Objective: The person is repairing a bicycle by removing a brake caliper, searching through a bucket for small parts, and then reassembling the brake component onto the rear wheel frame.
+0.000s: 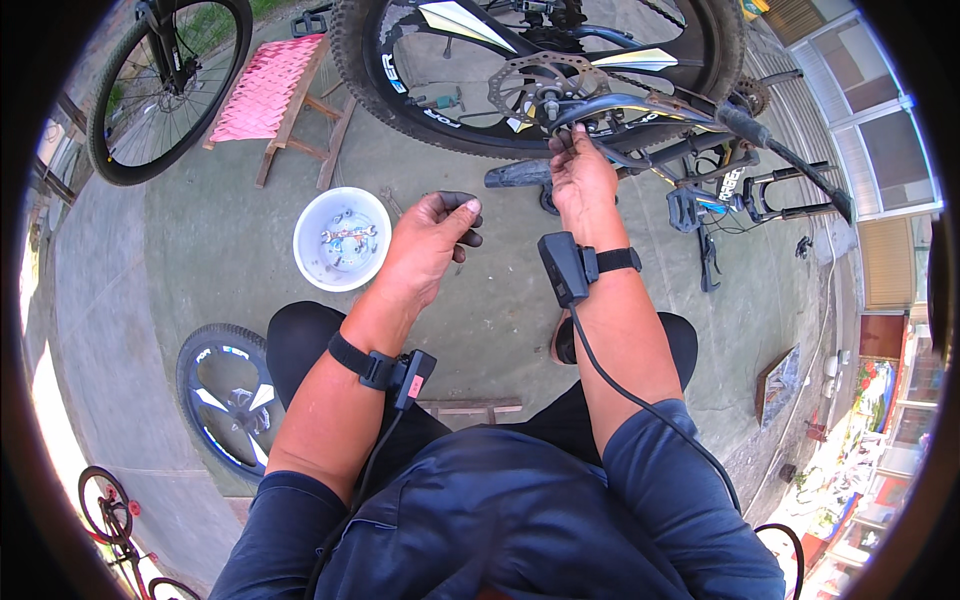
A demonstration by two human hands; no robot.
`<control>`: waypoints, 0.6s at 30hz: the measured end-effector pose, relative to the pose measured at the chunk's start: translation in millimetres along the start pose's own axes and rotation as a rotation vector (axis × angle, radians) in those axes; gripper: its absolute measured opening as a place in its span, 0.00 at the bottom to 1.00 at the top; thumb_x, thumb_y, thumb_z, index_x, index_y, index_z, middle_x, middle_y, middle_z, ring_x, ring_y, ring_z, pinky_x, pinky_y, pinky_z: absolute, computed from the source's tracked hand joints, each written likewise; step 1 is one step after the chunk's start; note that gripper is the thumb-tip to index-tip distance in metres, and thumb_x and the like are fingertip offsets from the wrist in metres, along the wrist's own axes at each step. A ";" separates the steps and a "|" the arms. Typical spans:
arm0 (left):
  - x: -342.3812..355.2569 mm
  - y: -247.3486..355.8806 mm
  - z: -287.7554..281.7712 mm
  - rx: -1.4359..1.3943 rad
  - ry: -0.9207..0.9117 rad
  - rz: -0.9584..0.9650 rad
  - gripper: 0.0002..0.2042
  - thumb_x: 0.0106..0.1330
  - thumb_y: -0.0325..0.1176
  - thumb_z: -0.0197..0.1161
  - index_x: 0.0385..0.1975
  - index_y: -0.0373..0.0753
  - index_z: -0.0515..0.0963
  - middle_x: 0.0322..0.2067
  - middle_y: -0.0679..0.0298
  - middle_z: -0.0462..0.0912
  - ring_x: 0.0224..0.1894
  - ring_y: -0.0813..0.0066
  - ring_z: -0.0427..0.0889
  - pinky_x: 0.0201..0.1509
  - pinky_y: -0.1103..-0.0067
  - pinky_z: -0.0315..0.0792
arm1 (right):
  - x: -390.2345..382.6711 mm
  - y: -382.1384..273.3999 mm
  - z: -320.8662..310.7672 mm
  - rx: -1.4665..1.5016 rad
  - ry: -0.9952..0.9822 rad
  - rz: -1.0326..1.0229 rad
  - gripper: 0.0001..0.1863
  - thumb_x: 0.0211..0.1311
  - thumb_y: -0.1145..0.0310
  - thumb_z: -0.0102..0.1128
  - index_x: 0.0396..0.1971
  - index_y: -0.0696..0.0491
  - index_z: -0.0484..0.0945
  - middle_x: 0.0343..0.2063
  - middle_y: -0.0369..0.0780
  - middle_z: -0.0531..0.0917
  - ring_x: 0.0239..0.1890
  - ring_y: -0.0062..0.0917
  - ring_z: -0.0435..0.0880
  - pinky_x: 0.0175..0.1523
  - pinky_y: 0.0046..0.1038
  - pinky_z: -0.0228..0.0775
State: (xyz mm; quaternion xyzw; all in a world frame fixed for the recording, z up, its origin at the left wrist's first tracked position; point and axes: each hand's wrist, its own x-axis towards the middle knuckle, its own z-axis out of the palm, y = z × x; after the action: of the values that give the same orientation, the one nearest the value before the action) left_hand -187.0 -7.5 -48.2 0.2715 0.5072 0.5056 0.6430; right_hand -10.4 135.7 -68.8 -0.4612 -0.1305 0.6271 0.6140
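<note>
My right hand [582,180] reaches up to the rear axle area of a bicycle, its fingertips pinched at the frame [625,103] just below the disc brake rotor [545,88]. What those fingers grip is hidden. The rotor sits on a black spoked wheel [470,125] with white and yellow marks and a knobby tyre. My left hand [440,235] hangs in the air, apart from the wheel, with curled, blackened fingers and the thumb against them. Anything inside it is too small to make out. Left of it stands a white bucket [303,250] with wrenches [350,235] and small parts.
A wooden stool [268,90] with a pink woven seat stands at the upper left, beside another bicycle wheel [100,120]. A loose wheel [205,400] lies by my left leg. A fork [790,195] and pedal [683,210] stick out at the right. A red bicycle [120,545] is lower left.
</note>
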 end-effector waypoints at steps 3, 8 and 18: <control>-0.2 0.3 -0.7 0.004 0.004 -0.004 0.12 0.64 0.36 0.62 0.40 0.35 0.73 0.30 0.67 0.78 0.29 0.81 0.76 0.28 0.84 0.65 | -3.9 -0.6 2.9 0.038 -0.005 0.068 0.06 0.64 0.67 0.57 0.33 0.53 0.74 0.25 0.35 0.81 0.27 0.25 0.81 0.26 0.19 0.63; -0.7 0.5 0.4 0.008 -0.001 -0.010 0.11 0.64 0.36 0.62 0.39 0.36 0.73 0.29 0.67 0.78 0.28 0.81 0.76 0.28 0.84 0.65 | -4.0 -1.9 4.8 0.067 0.021 0.114 0.06 0.67 0.65 0.53 0.34 0.51 0.74 0.27 0.35 0.80 0.30 0.25 0.79 0.28 0.19 0.63; 0.8 -2.4 -1.8 0.008 -0.016 -0.010 0.12 0.64 0.35 0.62 0.40 0.34 0.73 0.31 0.66 0.78 0.30 0.80 0.76 0.28 0.84 0.65 | -4.7 -2.9 7.5 0.027 0.027 0.112 0.08 0.67 0.63 0.54 0.35 0.52 0.74 0.26 0.35 0.81 0.27 0.25 0.80 0.25 0.20 0.62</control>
State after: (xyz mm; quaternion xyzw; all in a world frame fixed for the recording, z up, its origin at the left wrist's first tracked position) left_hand -187.8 -7.8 -51.2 0.2755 0.5056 0.4980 0.6484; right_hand -14.9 135.1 -60.6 -0.4680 -0.0878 0.6559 0.5857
